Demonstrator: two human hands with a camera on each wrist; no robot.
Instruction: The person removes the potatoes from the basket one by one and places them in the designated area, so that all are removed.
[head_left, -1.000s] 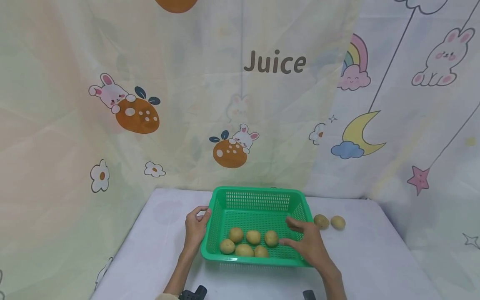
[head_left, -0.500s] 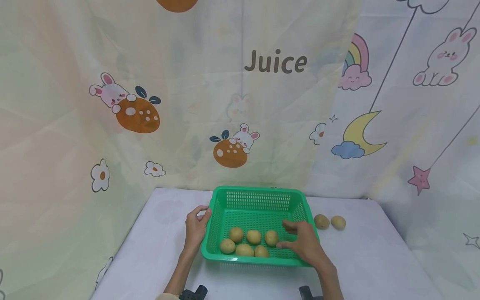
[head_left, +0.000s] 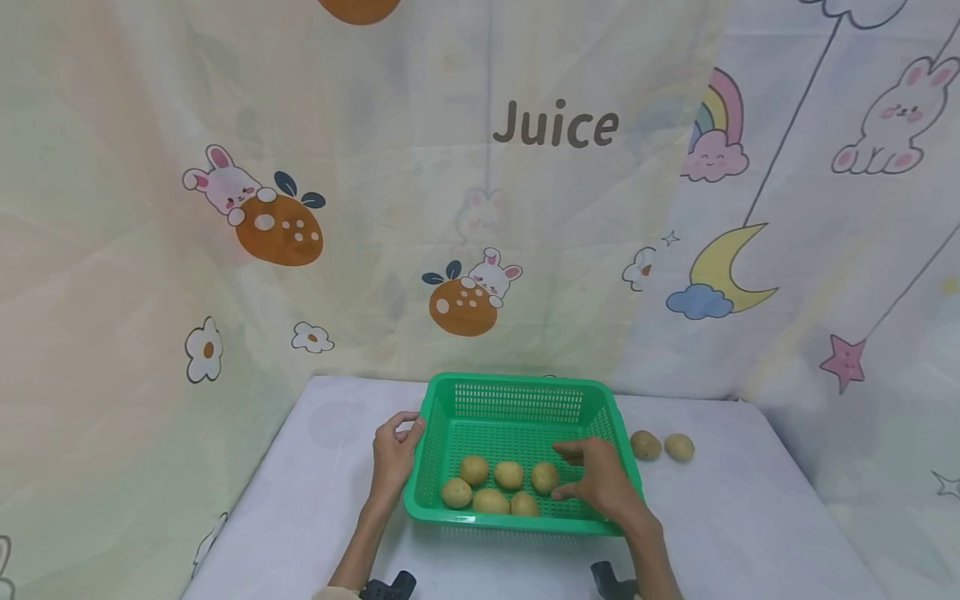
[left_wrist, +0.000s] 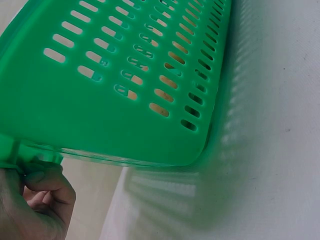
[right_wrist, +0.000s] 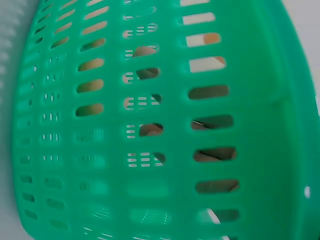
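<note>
A printed cloth backdrop (head_left: 375, 208) hangs behind a white table (head_left: 322, 483); at left, the left hand (head_left: 393, 454) pinches the left rim of a green basket (head_left: 517, 521), near the table's far edge; inside, six potatoes (head_left: 508, 475) lie toward the basket's near edge; the right hand (head_left: 600, 479) reaches over its right rim, thumb and fingers wide apart, just beside the rightmost of these; farther right, two more potatoes (head_left: 679, 447) rest on the table near its far right corner.
</note>
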